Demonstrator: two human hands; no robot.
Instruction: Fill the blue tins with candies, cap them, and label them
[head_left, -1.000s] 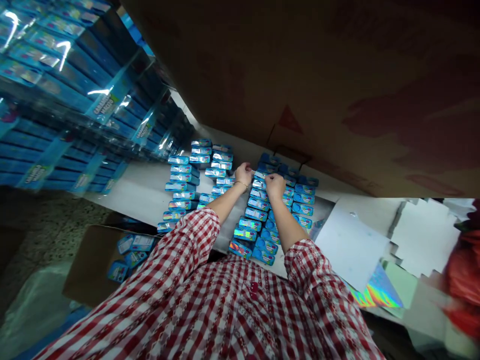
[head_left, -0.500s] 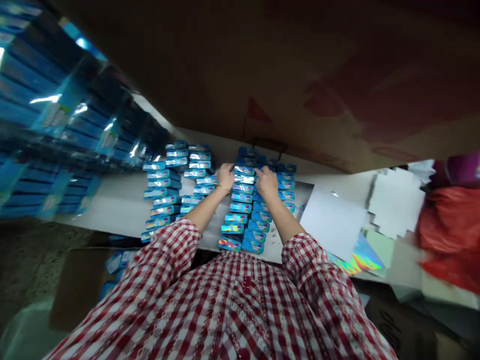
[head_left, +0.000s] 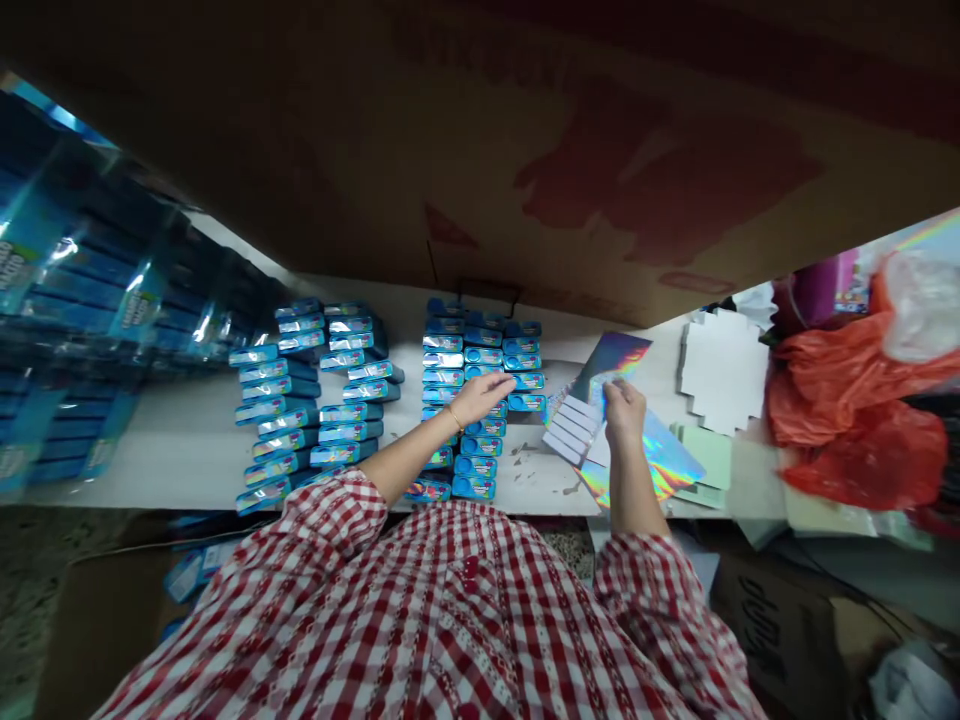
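My right hand (head_left: 625, 410) is closed at the upper edge of a sheet of white labels (head_left: 574, 428), which lies tilted over shiny rainbow foil sheets (head_left: 671, 455). Left of it, my left hand (head_left: 482, 396) hovers over columns of small blue boxes (head_left: 480, 448), its fingers stretched toward the right. Nothing shows in those fingers. The boxes lie close together in stacked rows, and my left hand and forearm hide some of them. I cannot tell whether the left hand touches a box.
More blue boxes (head_left: 281, 415) stand in uneven columns to the left, beside wrapped packs (head_left: 112, 300). A large cardboard carton (head_left: 360, 200) overhangs the table's back. Cut white cards (head_left: 720, 370), pale green paper (head_left: 709, 455) and red plastic bags (head_left: 862, 440) sit at right.
My right hand has left the boxes and moved right, to the label sheet. My left hand has come across the columns toward the right. The view has shifted right.
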